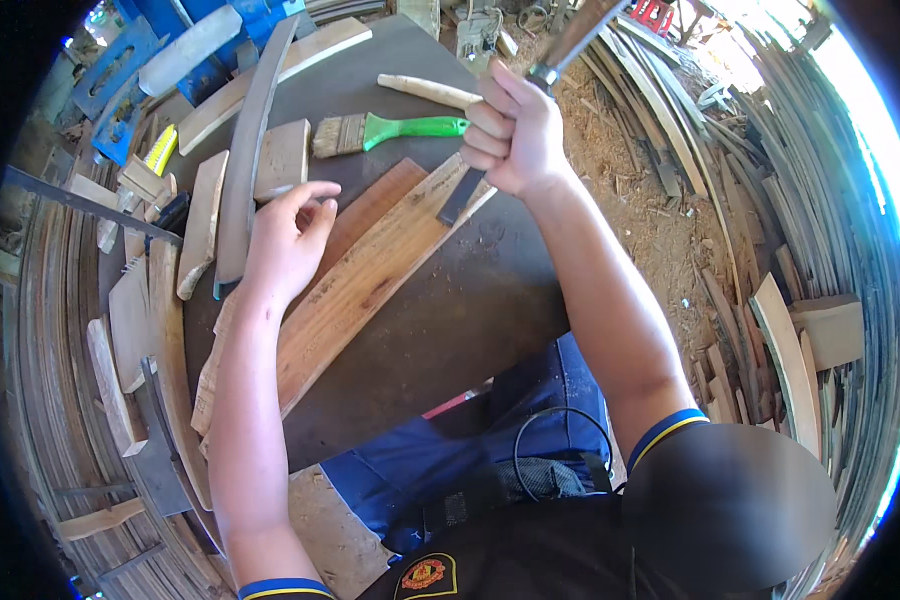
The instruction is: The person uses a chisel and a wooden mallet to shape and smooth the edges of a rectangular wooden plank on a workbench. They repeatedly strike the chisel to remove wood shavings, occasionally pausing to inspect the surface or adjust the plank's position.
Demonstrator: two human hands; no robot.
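My right hand [515, 130] is closed in a fist round a chisel [460, 196]. Its flat dark blade points down onto the far end of a long wooden board [370, 270], and its wooden handle rises above the fist. Over the board's left side hovers my left hand [292, 235], fingers loosely bent and apart, with nothing seen in it. A reddish-brown strip of wood [370, 210] lies along the board's far edge. Beyond it rests a paintbrush [410, 130] with a green handle and pale bristles, near a small wooden block [284, 160].
The dark tabletop [450, 330] carries a long curved wood strip [255, 150] and a pale stick [425, 90]. A saw blade [90, 205] and a yellow-handled tool [160, 150] lie left, near blue machinery [120, 90]. Stacked wood strips [820, 200] line the right side.
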